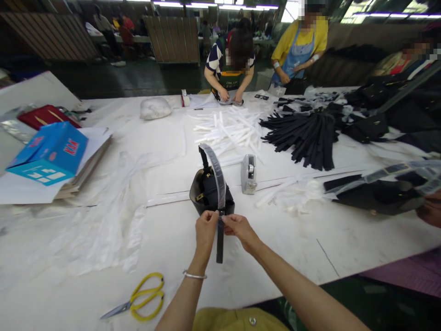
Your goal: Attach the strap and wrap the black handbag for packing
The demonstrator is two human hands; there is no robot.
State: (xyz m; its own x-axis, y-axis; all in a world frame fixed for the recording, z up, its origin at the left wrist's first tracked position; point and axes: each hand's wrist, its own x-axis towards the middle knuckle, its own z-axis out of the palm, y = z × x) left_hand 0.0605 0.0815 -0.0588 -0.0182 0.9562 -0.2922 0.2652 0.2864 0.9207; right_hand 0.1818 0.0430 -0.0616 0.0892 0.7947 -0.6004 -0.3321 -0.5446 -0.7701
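A small black handbag (203, 188) stands on the white table in front of me. Its strap (216, 168) arches over the top, wrapped in clear plastic, and its loose dark end (220, 243) hangs down towards me. My left hand (206, 227) pinches the strap from the left at the bag's near side. From the right, my right hand (241, 228) closes finger and thumb on the same spot. Whatever small piece lies between the fingertips is too small to make out. A grey tape dispenser (248, 174) stands just right of the bag.
Yellow-handled scissors (146, 296) lie at the near left. A blue box (51, 151) rests on stacked board at left, near crumpled plastic sheeting (127, 216). Beyond are white strips (229, 131), black straps (303, 138) and another black bag (375, 193). Co-workers stand across the table.
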